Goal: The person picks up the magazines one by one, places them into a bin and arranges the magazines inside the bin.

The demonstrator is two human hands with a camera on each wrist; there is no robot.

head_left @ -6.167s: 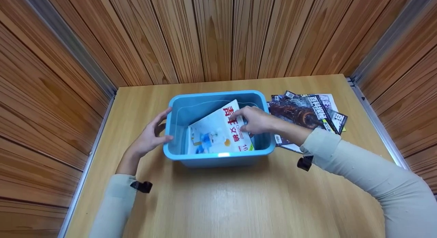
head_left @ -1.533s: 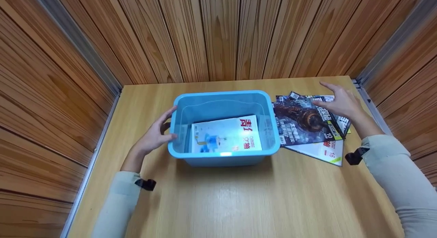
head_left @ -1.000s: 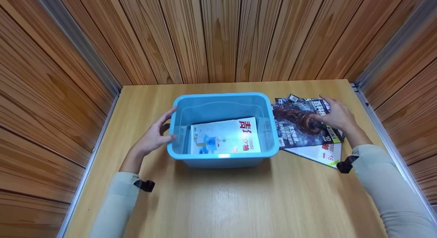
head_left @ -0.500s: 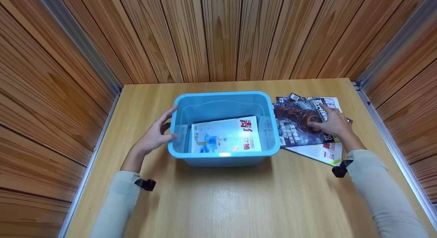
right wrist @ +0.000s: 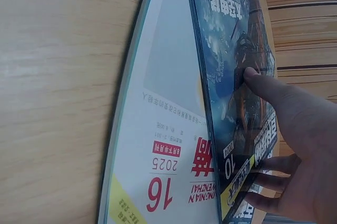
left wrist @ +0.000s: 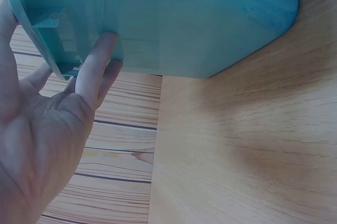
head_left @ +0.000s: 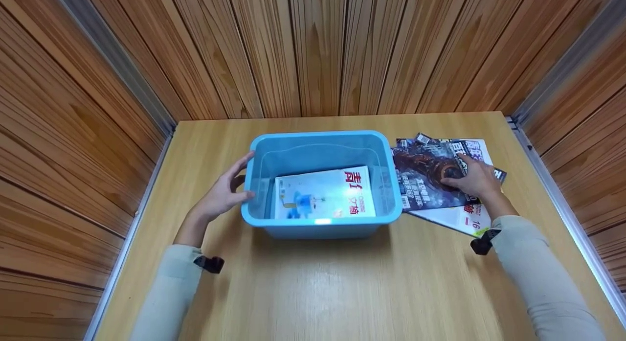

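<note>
Right of the blue bin (head_left: 320, 223) on the bench (head_left: 342, 292), dark magazine (head_left: 425, 177) topped the stack, right hand (head_left: 472, 177) pressing it with flat fingers, left hand (head_left: 220, 196) open, steadying the bin's left wall; best lifted by its far edge, alone.

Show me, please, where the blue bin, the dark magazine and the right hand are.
blue bin (head_left: 320, 227): head view, front wall.
dark magazine (head_left: 423, 184): head view, cover left of the hand.
right hand (head_left: 477, 179): head view, back of the hand.
</note>
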